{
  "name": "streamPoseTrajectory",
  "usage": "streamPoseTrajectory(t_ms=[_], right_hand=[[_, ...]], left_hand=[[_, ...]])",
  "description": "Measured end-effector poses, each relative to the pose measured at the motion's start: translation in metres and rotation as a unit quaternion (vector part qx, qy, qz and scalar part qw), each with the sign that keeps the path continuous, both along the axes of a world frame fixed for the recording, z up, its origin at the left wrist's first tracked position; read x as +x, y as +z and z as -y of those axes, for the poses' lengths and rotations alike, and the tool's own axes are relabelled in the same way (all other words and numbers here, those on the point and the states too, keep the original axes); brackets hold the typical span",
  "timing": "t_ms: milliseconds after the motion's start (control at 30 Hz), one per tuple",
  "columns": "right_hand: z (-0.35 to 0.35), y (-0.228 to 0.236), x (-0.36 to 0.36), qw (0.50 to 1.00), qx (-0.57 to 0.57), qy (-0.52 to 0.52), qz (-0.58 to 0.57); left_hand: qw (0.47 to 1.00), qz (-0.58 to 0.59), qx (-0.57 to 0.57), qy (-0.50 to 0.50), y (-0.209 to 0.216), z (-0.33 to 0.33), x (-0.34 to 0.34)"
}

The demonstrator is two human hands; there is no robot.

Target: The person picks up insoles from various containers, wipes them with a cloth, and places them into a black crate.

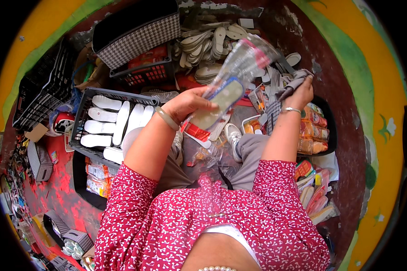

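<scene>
My left hand (190, 105) is closed on a packet of insoles (228, 97) in front of me. The packet has a clear plastic sleeve with a blue-edged, pale greenish piece inside. Its far end, with a pink patch, is smeared by motion or glare. Out to the right, my right hand (301, 94) grips a bunched grey cloth (293, 84), its fingers partly hidden by the folds. Below the packet lies a red and white piece (197, 133), near my shoes.
To the left, a grey crate (82, 118) holds white insoles. Piled pale insoles (198, 47) lie ahead, beside a houndstooth-patterned box (138, 40). Orange packets (313, 128) fill a black basket at the right. Loose insoles (319, 189) lie nearer me.
</scene>
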State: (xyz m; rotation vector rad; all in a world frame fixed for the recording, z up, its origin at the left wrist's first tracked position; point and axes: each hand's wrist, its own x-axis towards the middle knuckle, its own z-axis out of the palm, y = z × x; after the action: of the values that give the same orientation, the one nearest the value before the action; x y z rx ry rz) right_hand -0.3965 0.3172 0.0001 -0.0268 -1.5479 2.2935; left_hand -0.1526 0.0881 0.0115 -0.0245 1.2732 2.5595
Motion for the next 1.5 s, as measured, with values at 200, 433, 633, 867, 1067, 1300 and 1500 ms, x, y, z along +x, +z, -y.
streamPoseTrajectory(t_ms=[200,433,633,867,1067,1300,1500], right_hand=[[0.037,0.036,0.070,0.975,-0.023,0.193,-0.109],[0.110,0.011,0.135,0.818,0.416,0.216,-0.333],[0.120,0.004,0.156,0.734,0.464,0.332,-0.369],[0.122,0.007,0.202,0.696,0.463,0.343,-0.429],[0.123,0.000,0.180,0.741,0.464,0.286,-0.393],[0.117,0.005,0.147,0.749,0.503,0.183,-0.391],[0.097,0.003,0.093,0.835,0.484,0.212,-0.152]], left_hand=[[0.991,-0.014,0.065,0.119,-0.003,0.006,-0.007],[0.965,-0.036,0.219,0.140,-0.020,-0.008,-0.025],[0.937,-0.031,0.212,0.277,-0.032,0.002,-0.029],[0.922,-0.087,0.244,0.286,-0.041,0.045,-0.031],[0.922,-0.054,0.301,0.236,-0.021,0.010,-0.028],[0.960,-0.032,0.139,0.240,-0.032,0.000,-0.029],[0.987,-0.048,0.096,0.123,-0.009,-0.008,-0.018]])
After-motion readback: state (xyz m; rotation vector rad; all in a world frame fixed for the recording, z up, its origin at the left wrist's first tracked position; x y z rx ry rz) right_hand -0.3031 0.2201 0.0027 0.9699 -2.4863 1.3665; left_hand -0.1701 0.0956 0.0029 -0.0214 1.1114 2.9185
